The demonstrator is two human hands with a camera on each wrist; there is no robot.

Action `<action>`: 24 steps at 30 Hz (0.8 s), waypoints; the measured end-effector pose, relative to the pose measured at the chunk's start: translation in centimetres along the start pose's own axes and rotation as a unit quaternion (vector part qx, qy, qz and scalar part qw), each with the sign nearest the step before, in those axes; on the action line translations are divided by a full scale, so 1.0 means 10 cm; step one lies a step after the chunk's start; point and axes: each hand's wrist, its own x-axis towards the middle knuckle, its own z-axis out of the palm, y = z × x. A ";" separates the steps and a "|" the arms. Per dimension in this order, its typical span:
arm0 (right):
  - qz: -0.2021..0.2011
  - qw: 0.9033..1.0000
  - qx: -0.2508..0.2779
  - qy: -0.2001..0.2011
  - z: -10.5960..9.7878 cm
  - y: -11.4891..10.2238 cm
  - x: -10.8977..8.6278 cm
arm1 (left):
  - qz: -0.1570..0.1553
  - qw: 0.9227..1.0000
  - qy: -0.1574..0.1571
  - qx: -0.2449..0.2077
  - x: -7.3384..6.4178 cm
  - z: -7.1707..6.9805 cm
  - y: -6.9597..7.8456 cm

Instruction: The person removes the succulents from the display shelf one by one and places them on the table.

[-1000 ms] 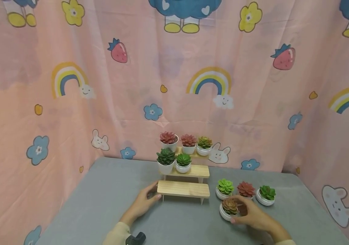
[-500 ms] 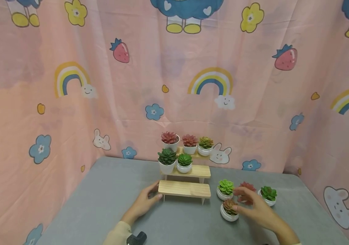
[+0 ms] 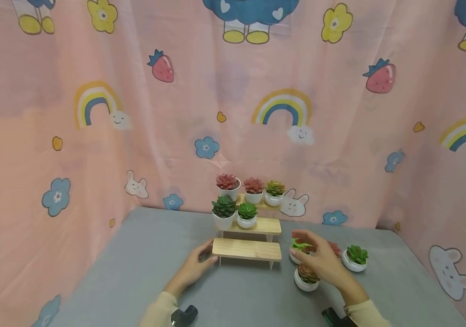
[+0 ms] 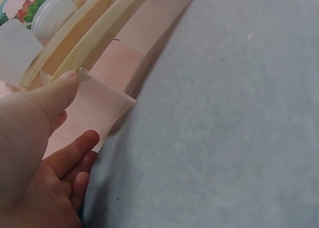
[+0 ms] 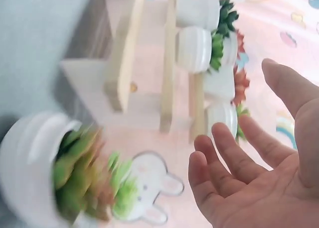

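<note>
A three-tier wooden display stand (image 3: 247, 249) stands on the grey table, its lowest board bare. My left hand (image 3: 193, 266) holds that board's left end; in the left wrist view the thumb (image 4: 62, 88) lies against the board's edge, and the other fingers are by the white side leg (image 4: 94, 101). My right hand (image 3: 326, 263) is over the potted succulents right of the stand, fingers spread around a light-green succulent (image 3: 300, 244). In the right wrist view the palm is empty. A brownish succulent (image 3: 307, 276) in a white pot sits just in front, and a red one (image 3: 334, 248) is mostly hidden behind the hand.
On the middle tier sit a dark-green succulent (image 3: 223, 209) and a smaller green one (image 3: 247, 213). Two red succulents and a yellow-green one (image 3: 275, 190) fill the top tier. Another green succulent (image 3: 355, 259) stands at far right. A pink patterned curtain (image 3: 183, 113) hangs behind.
My right hand has left the brownish succulent, passed near the red one and moved left and away from me over the light-green one. My left hand keeps its place at the stand.
</note>
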 end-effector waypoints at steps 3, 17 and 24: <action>-0.011 1.000 0.015 -0.018 0.08 -0.11 0.14 | -0.004 1.000 0.007 -0.005 0.00 -0.01 0.01; 0.001 0.997 0.080 -0.017 0.62 -0.16 0.74 | 0.000 1.000 0.006 0.009 -0.03 -0.01 0.01; 0.029 0.996 0.086 -0.007 0.67 -0.22 0.88 | 0.006 1.000 0.008 0.005 0.03 0.00 -0.02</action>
